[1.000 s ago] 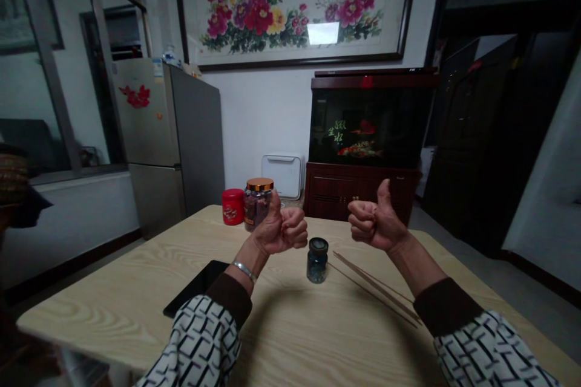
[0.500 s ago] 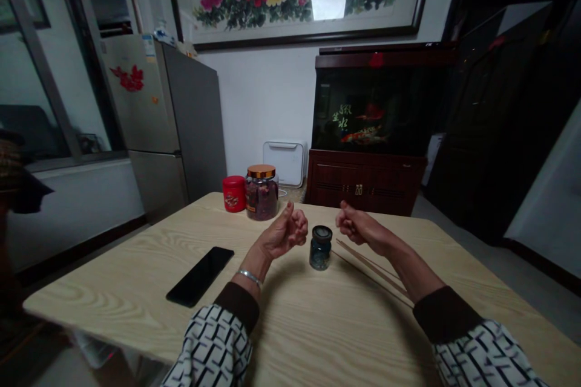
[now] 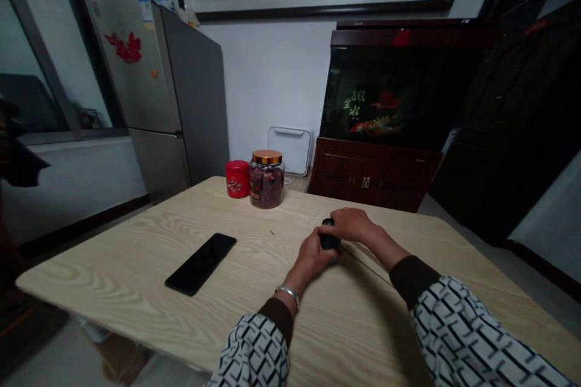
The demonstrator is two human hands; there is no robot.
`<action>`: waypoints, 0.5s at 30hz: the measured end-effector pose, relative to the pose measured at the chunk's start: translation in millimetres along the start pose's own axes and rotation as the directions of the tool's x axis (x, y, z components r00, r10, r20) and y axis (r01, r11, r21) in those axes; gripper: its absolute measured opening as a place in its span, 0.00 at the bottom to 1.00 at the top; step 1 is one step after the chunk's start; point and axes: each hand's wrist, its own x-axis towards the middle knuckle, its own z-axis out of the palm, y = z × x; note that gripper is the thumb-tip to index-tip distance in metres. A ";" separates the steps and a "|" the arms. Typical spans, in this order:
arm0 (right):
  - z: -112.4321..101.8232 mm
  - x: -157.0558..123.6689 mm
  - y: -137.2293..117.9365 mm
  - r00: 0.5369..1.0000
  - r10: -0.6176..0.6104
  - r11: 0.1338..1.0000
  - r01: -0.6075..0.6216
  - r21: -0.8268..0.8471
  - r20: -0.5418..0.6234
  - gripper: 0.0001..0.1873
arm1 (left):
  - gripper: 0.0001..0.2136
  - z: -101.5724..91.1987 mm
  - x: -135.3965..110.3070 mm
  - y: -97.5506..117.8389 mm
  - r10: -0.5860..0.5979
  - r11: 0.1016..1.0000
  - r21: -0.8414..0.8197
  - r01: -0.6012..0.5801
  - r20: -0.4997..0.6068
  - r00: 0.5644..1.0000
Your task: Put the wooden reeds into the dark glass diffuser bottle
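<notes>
A small dark glass jar [image 3: 330,240] with a black lid stands on the table between my hands. My left hand [image 3: 314,254], a silver bangle at its wrist, is wrapped round the jar's side. From the right, my right hand [image 3: 353,225] closes over the top, its fingers on the lid and its rim. Both hands cover much of the jar. A thin wooden stick [image 3: 370,268] lies behind the jar and runs under my right forearm, which hides part of it.
A black phone [image 3: 201,263] lies on the wooden table [image 3: 136,266] at left. Near the far edge stand a red canister [image 3: 237,179] and a large jar with a copper-coloured lid [image 3: 267,181]. A tiny dark piece [image 3: 272,232] lies mid-table. Beyond stands a fish tank [image 3: 385,97].
My hands, curled and held apart on either side of the jar before, have come together on it. The left now grips its side and the right its lid. The view has tipped downward.
</notes>
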 end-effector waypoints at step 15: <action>-9.7 -3.7 12.8 0.971 -0.232 0.965 0.221 0.144 0.065 0.37 | 0.28 -9.5 -6.0 5.5 0.019 1.000 -0.022 -0.019 0.009 1.000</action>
